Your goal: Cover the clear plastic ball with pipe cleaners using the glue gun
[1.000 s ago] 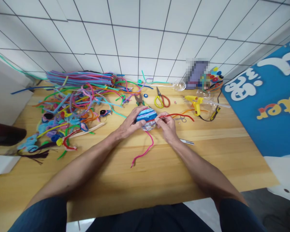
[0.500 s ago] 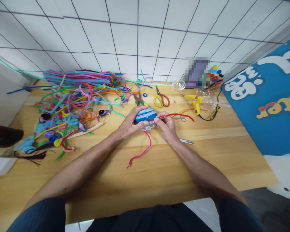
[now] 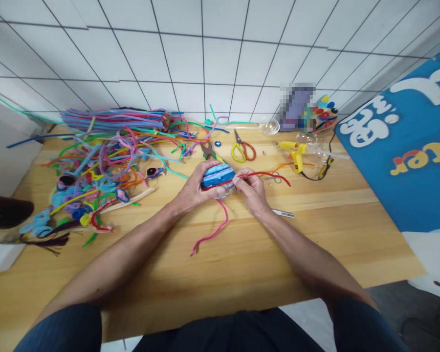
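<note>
A rounded ball (image 3: 218, 175) covered in blue, light blue and lilac fuzzy strands sits in my left hand (image 3: 194, 188), whose fingers curl round its left side. Its lower part looks clear or patterned, partly hidden by my thumb. At the ball's right edge my right hand (image 3: 252, 191) pinches a red pipe cleaner (image 3: 269, 174). The free end of that red strand points right, past my fingers, and a red band runs along the ball's lower side. A pink pipe cleaner (image 3: 223, 220) trails on the table below the ball.
Pliers (image 3: 207, 150) and scissors (image 3: 243, 147) lie behind my hands. A yellow glue gun (image 3: 296, 155) stands at right, near clear plastic domes (image 3: 269, 126). Loose pipe cleaners (image 3: 117, 151) pile up at left, before a bundle (image 3: 113, 120). A small blade-like tool (image 3: 283, 213) lies by my right wrist.
The view has shifted slightly. My left thumb lies lower along the ball, and more of the red band shows above it. My right hand still pinches the red strand.
</note>
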A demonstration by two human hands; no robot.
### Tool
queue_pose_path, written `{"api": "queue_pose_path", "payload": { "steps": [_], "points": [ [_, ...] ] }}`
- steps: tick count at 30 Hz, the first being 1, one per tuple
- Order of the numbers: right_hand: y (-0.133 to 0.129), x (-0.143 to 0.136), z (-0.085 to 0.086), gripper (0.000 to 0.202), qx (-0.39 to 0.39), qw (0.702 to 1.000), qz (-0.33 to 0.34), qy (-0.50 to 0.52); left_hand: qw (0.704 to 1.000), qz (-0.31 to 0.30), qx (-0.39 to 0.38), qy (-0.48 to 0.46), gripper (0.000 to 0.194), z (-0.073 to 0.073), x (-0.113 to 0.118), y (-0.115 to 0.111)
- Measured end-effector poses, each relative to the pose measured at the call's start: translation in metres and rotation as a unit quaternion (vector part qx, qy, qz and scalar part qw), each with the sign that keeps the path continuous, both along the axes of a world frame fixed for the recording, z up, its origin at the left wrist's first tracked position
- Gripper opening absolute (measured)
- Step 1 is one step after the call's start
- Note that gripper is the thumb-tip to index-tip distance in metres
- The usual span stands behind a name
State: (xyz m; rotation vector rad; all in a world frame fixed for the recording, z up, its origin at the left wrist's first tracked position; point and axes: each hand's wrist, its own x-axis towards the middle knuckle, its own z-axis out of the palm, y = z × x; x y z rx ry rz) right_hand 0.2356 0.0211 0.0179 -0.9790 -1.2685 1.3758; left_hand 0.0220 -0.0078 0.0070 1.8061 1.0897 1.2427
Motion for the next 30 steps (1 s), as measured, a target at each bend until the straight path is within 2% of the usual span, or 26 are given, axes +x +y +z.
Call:
{"api": "queue_pose_path", "payload": {
  "steps": [5, 12, 19, 30],
  "points": [
    [0.0, 0.0, 0.005, 0.034, -0.019, 1.0, 0.013, -0.001, 1.0, 0.013, 0.012, 0.022, 0.071, 0.0, 0.001, -0.001],
    [0.001, 0.005, 0.022, 0.03, 0.007, 0.999, 0.031, -0.034, 0.999, -0.03, 0.014, -0.035, 0.07, -0.004, 0.006, -0.003],
    [0.006, 0.006, 0.02, 0.029, -0.027, 0.999, 0.022, -0.008, 0.998, -0.024, 0.041, 0.038, 0.067, -0.001, 0.001, -0.002],
    [0.0, 0.004, 0.021, 0.03, -0.024, 0.999, 0.025, -0.038, 1.0, -0.008, -0.003, -0.022, 0.064, 0.003, 0.008, -0.005]
  ]
}}
